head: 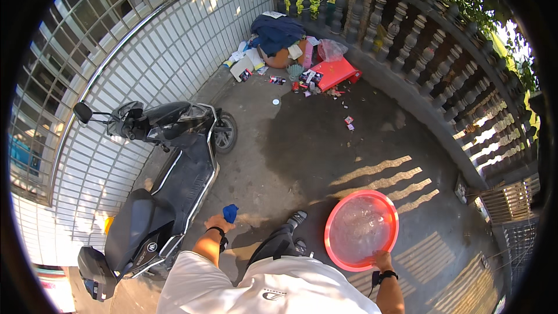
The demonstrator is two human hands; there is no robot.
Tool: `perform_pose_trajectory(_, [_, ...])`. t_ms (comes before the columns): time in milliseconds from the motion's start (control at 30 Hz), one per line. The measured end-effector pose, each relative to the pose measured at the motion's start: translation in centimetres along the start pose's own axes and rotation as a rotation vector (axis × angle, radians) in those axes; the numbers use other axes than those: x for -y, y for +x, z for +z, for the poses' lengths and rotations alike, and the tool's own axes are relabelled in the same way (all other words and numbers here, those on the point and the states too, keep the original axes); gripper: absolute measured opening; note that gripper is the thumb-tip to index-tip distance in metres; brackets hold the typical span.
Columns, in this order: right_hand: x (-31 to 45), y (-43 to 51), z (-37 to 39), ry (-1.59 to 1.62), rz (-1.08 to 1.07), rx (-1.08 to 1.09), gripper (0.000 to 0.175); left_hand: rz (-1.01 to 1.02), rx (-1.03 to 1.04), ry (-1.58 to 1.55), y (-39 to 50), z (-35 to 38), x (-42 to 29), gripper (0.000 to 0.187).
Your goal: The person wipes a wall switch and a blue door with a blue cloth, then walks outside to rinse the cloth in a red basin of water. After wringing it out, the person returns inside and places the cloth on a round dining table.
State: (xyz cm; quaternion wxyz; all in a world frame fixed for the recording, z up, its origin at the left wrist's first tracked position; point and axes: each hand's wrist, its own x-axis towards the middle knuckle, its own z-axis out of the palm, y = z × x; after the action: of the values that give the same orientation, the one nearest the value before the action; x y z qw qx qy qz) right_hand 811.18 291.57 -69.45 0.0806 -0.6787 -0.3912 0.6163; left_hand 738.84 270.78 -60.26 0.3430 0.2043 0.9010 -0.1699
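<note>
My left hand (219, 222) is closed around a bunched blue cloth (230, 213), held out beside the motor scooter (174, 187). On the other side, my right hand (382, 260) grips the near rim of a round red plastic basin (330, 244). Cloudy, rippling water (364, 224) with bright glints fills the basin. The fingers on the rim are partly hidden. Whether the basin rests on the ground or is lifted, I cannot tell.
A white tiled wall (174, 39) with barred windows runs along the left. Clothes (279, 30), a red container (333, 74) and scattered litter lie at the far corner. A balustrade (418, 37) curves along the right. Wet concrete (314, 135) spreads ahead, and a slatted crate (510, 200) stands far right.
</note>
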Motion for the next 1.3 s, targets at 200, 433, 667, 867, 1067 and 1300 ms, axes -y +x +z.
perform_pose_trajectory(200, [-3.7,3.1,3.3,-0.600,-0.144,0.336,0.039,-0.274,0.198,-0.054,-12.9,14.0,22.7,0.086])
perform_pose_trajectory(433, [-1.8,4.3,7.5,-1.089,-0.173,0.449,0.025,-0.669,0.355,-0.838,-30.6,31.0,28.7,0.065])
perform_pose_trajectory(667, [6.0,6.1,15.3,-1.166,-0.161,0.362,0.026,-0.571,0.174,-1.194,-33.5,31.5,25.6,0.061])
perform_pose_trajectory(867, [9.9,1.9,27.3,-1.920,-1.189,0.309,0.029,-0.487,0.026,-1.352,-32.8,31.3,30.3,0.057])
perform_pose_trajectory(1067, [11.0,-9.3,44.9,-1.506,-0.912,0.451,0.035,-0.477,-0.070,-1.462,-32.7,32.5,37.8,0.054])
perform_pose_trajectory(1300, [9.9,-17.7,57.4,-1.591,-0.813,0.476,0.033,-0.481,-0.154,-1.547,-33.8,33.2,43.8,0.050])
